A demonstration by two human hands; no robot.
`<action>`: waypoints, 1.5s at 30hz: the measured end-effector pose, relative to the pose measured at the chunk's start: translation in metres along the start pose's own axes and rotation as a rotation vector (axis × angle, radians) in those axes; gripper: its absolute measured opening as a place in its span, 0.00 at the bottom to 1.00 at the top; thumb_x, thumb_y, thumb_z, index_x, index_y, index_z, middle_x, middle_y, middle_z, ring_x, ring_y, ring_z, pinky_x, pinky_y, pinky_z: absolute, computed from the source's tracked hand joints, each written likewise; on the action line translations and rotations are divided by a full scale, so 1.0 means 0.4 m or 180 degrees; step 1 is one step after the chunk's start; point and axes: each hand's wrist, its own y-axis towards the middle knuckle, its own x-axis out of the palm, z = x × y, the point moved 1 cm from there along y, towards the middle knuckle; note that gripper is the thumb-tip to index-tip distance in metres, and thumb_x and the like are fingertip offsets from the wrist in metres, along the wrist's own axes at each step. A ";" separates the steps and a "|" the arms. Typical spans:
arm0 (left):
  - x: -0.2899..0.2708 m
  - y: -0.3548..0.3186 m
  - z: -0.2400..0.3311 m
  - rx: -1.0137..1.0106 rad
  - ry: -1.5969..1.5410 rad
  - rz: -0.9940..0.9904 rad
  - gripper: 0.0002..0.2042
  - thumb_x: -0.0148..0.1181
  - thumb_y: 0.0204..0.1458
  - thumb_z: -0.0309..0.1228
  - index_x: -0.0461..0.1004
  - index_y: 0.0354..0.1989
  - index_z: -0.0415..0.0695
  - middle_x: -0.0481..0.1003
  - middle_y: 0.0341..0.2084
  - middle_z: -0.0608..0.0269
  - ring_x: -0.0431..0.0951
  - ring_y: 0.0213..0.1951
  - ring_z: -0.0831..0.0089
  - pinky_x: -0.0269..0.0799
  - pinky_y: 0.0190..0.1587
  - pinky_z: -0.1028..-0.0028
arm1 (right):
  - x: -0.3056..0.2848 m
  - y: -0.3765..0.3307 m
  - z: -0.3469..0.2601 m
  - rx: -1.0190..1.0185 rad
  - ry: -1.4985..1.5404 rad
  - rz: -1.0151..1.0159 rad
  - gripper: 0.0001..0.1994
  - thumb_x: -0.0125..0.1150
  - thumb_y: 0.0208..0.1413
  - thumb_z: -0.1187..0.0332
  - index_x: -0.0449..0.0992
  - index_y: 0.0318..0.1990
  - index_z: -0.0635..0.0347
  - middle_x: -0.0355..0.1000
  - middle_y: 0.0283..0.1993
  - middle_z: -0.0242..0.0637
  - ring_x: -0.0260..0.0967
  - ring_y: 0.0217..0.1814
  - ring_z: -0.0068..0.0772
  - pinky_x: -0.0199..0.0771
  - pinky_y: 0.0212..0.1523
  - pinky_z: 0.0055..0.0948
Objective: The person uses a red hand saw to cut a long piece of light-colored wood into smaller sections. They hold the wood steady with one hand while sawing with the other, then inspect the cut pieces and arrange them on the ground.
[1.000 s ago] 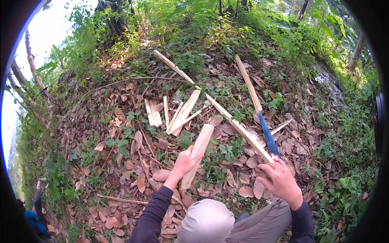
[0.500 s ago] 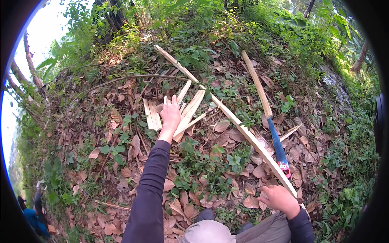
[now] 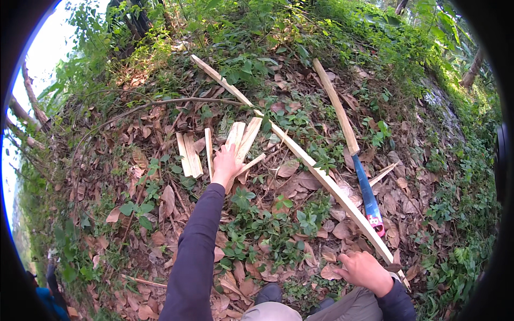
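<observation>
My left hand (image 3: pixel 226 165) reaches over a group of short split wooden pieces, its fingers closed on a short pale wooden piece (image 3: pixel 235 132). Another flat piece (image 3: pixel 250 138) lies against it on the right, and a thin stick (image 3: pixel 209 152) is just left of the hand. Two short pieces (image 3: pixel 189 155) lie side by side farther left. Near my knee, my right hand (image 3: pixel 368 274) hangs loosely curled with thumb and finger apart, nothing visible in it. It is beside the lower end of a long wooden strip (image 3: pixel 334 187).
A handsaw (image 3: pixel 366 187) with a blue blade and red handle lies right of the strip, its tip by a wooden pole (image 3: pixel 337 107). A thin bent branch (image 3: pixel 160 101) arches behind the pieces. Dry leaves and low plants cover the sloping ground. Another person's blue clothing (image 3: pixel 48 300) shows lower left.
My left hand has come down onto the short pieces, its fingers closing; the piece under them has turned and shifted. My right hand has stayed near the knee. The view has shifted slightly.
</observation>
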 end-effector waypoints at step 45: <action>0.028 -0.023 -0.345 -0.2244 -0.1044 -0.0543 0.66 0.76 0.27 0.66 0.49 0.73 0.43 0.53 0.69 0.33 0.59 0.68 0.39 0.57 0.67 0.43 | 0.008 -0.022 0.036 0.0158 0.0381 -0.0260 0.20 0.66 0.57 0.52 0.74 0.42 0.61 0.75 0.29 0.50 0.76 0.34 0.55 0.76 0.37 0.48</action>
